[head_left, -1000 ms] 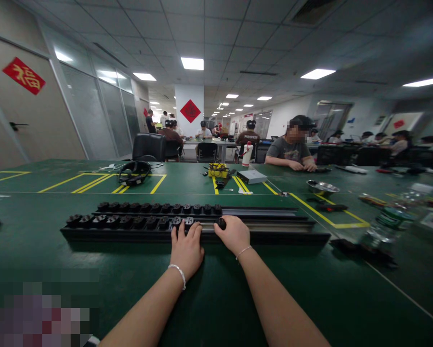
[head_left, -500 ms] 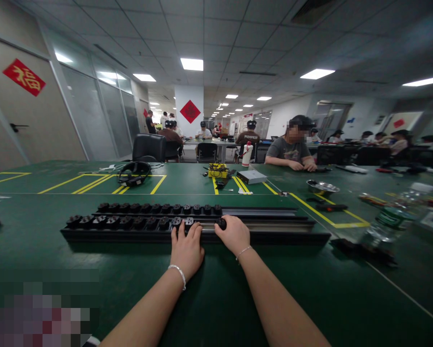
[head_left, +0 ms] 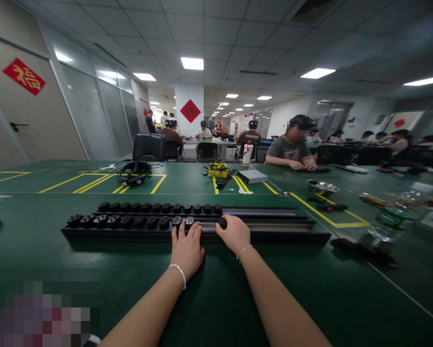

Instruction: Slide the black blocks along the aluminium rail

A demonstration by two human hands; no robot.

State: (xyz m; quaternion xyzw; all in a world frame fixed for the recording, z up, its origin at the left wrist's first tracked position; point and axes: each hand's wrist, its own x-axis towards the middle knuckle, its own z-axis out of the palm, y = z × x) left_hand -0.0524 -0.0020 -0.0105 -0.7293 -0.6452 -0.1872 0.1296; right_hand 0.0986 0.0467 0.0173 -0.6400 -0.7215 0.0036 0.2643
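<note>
Across the table in front of me lies a long black track (head_left: pixel 284 237) with a metallic inner channel. A row of round black socket modules (head_left: pixel 125 221) fills its left part. My left hand (head_left: pixel 187 248) rests on the track's near edge, fingers spread, the tips touching or close to the rightmost modules of that row. Pinched between thumb and fingers of my right hand (head_left: pixel 236 234) is a single black round socket module (head_left: pixel 221 223), held at the channel right of the row. The fingers hide part of it, so I cannot tell whether it is seated.
Behind lies a second track (head_left: pixel 259 211) with its own row of modules. Farther back are a black headset (head_left: pixel 134 173), a yellow box with cables (head_left: pixel 218 169) and a grey box (head_left: pixel 251 176). A bottle (head_left: pixel 397 217) and a metal bowl (head_left: pixel 322 187) stand right. A person (head_left: pixel 295 144) sits opposite.
</note>
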